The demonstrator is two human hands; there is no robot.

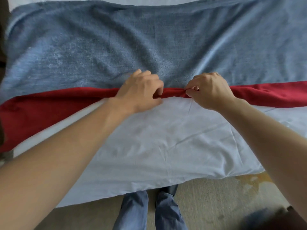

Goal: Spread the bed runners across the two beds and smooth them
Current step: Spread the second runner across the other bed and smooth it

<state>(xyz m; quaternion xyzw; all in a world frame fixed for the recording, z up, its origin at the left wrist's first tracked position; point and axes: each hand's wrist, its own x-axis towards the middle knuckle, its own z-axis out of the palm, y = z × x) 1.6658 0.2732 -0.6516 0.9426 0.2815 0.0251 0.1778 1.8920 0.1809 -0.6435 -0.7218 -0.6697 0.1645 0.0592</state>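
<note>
A blue bed runner lies spread across the bed, wrinkled in places. Along its near side runs a red bed runner, bunched narrow in the middle and wider toward the left and right. My left hand and my right hand sit close together at that bunched middle. Each hand pinches the red fabric's near edge between thumb and fingers. The white sheet covers the bed below the red band, with light creases.
The bed's near edge ends just above my legs in blue trousers. Beige carpet with a yellowish patch lies to the right. A dark blurred object fills the bottom right corner.
</note>
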